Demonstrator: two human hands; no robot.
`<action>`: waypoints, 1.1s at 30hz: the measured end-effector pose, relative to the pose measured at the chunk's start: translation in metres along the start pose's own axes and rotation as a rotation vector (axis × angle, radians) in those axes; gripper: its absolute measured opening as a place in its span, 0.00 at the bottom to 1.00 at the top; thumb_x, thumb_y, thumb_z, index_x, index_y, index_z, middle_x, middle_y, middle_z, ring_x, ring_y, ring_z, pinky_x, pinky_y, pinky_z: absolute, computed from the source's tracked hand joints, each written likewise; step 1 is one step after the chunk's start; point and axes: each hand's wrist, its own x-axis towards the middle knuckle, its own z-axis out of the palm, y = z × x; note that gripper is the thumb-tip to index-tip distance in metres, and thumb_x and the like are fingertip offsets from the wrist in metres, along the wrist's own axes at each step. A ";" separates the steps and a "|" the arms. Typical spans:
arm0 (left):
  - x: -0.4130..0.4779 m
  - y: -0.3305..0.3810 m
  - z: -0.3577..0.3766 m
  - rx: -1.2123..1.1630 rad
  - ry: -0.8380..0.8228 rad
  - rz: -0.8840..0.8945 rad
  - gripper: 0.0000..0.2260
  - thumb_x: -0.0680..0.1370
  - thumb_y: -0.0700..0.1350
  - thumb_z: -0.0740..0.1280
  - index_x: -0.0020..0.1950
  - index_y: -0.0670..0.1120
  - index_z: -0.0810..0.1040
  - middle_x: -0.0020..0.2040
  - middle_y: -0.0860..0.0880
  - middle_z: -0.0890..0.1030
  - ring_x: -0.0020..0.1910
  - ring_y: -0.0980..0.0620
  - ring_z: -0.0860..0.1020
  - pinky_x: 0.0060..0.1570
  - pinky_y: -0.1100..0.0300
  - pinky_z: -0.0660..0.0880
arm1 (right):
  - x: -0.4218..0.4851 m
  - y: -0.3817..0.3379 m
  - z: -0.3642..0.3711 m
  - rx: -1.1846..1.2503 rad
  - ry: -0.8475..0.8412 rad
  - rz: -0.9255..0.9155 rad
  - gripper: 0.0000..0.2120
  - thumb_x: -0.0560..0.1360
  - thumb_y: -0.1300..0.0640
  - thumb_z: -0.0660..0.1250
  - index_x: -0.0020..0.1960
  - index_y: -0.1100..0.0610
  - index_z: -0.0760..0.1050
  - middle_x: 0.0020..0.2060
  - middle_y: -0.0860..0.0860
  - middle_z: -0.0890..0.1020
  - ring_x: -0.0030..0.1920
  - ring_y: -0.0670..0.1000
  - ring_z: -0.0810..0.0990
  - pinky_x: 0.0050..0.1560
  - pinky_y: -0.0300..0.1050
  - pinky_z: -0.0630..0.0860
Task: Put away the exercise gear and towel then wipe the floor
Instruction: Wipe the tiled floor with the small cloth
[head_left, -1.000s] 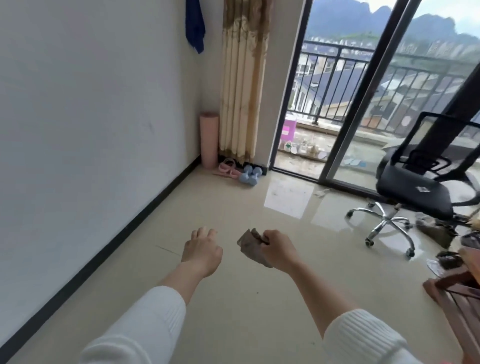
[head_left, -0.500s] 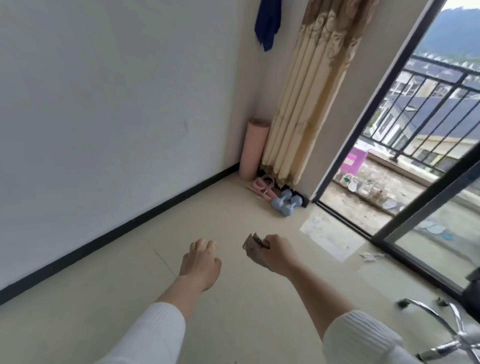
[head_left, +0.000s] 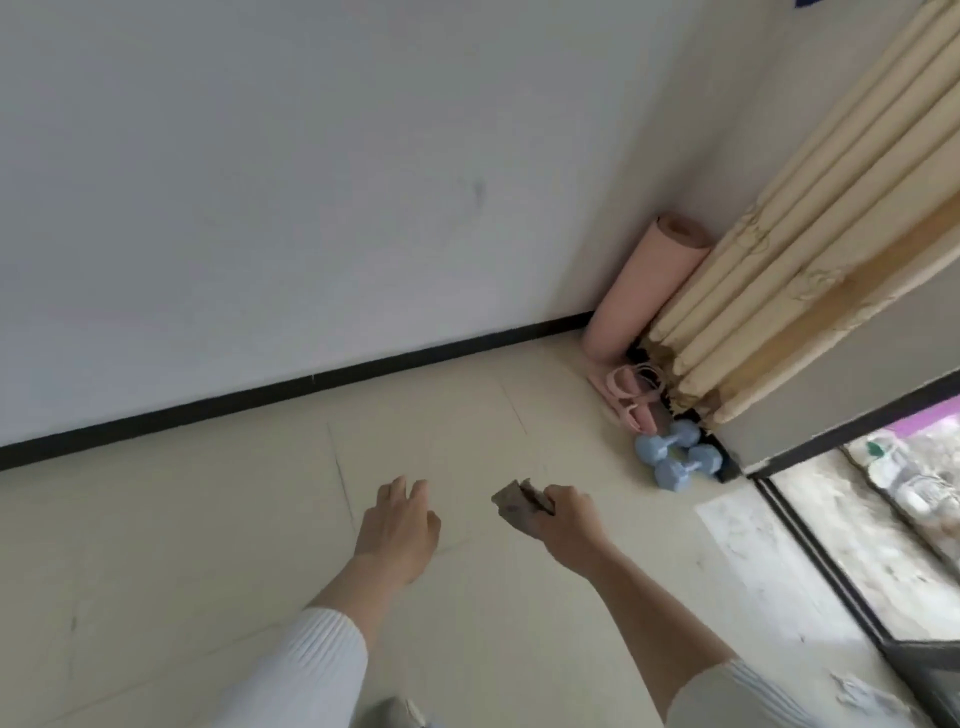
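Observation:
My right hand (head_left: 569, 522) is closed around a folded grey-brown cloth (head_left: 514, 508), held above the beige tiled floor (head_left: 208, 545). To its left my left hand (head_left: 399, 525) hovers over the floor with fingers apart and nothing in it. In the far corner a rolled pink mat (head_left: 641, 296) stands upright against the wall. A pink resistance band (head_left: 631, 395) lies at the mat's foot. Two light-blue dumbbells (head_left: 678, 457) lie side by side just in front of the band. A sliver of the blue towel (head_left: 810, 2) shows at the top edge.
A white wall (head_left: 311, 182) with a black skirting runs along the left. A beige curtain (head_left: 810, 280) hangs at the right, beside a black-framed glass door (head_left: 841, 566) onto the balcony. Pale smudges mark the floor near the door.
The view has swung left and down toward the corner; the office chair and most of the balcony have left the frame. Both hands keep the same pose, the cloth still in the right.

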 end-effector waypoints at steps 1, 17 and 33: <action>0.014 -0.004 0.009 0.012 -0.004 -0.019 0.18 0.81 0.47 0.53 0.71 0.46 0.64 0.70 0.45 0.65 0.68 0.45 0.63 0.61 0.51 0.69 | 0.021 0.003 0.006 -0.003 -0.018 -0.012 0.18 0.72 0.49 0.66 0.30 0.54 0.63 0.26 0.49 0.69 0.29 0.52 0.67 0.29 0.43 0.63; 0.261 -0.152 0.345 -0.027 0.082 -0.340 0.22 0.82 0.49 0.53 0.75 0.47 0.59 0.76 0.46 0.58 0.74 0.47 0.57 0.66 0.53 0.66 | 0.356 0.092 0.303 -0.159 -0.206 -0.320 0.15 0.75 0.50 0.62 0.33 0.56 0.65 0.29 0.49 0.71 0.29 0.49 0.67 0.28 0.42 0.60; 0.383 -0.252 0.498 -0.008 0.154 -0.391 0.26 0.83 0.51 0.48 0.79 0.48 0.41 0.79 0.44 0.40 0.78 0.47 0.42 0.76 0.53 0.50 | 0.504 0.186 0.479 -0.307 -0.041 -0.661 0.24 0.78 0.46 0.58 0.72 0.51 0.64 0.71 0.45 0.67 0.72 0.48 0.62 0.68 0.43 0.59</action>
